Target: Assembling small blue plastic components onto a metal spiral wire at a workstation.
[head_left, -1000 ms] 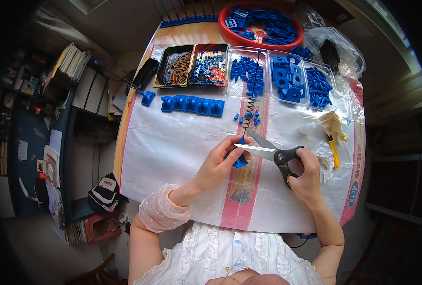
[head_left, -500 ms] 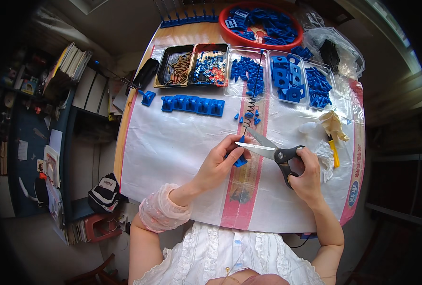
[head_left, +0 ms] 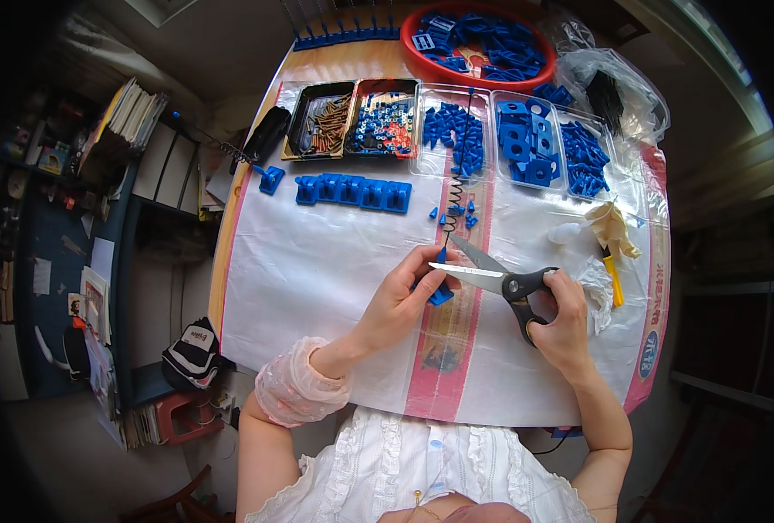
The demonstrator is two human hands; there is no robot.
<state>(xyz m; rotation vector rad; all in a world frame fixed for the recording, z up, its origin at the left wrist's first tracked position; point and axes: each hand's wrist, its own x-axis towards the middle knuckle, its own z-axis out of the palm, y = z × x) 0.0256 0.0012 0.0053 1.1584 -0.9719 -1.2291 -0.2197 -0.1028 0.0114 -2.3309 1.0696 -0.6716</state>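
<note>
My left hand (head_left: 402,290) is closed on a blue plastic base (head_left: 441,296) from which a thin black coiled wire (head_left: 456,196) rises away from me, ending in a small blue tip. My right hand (head_left: 564,324) grips the black handles of a pair of scissors (head_left: 510,285). The scissor blades are spread apart and point left, one on each side of the wire's lower end, just above my left fingers. Several small blue cones (head_left: 469,218) lie beside the coil. Part of the blue base is hidden by my left fingers.
Beyond my hands stand a black tray of screws (head_left: 295,150), a tray of small nuts (head_left: 387,153) and clear boxes of blue parts (head_left: 526,144). Behind them is a red basin (head_left: 422,65). A row of blue blocks (head_left: 352,193) lies left; a yellow-handled tool (head_left: 613,281) lies right.
The wire's upper end has tilted slightly to the left. The scissors have shifted a touch left, and both hands have barely moved.
</note>
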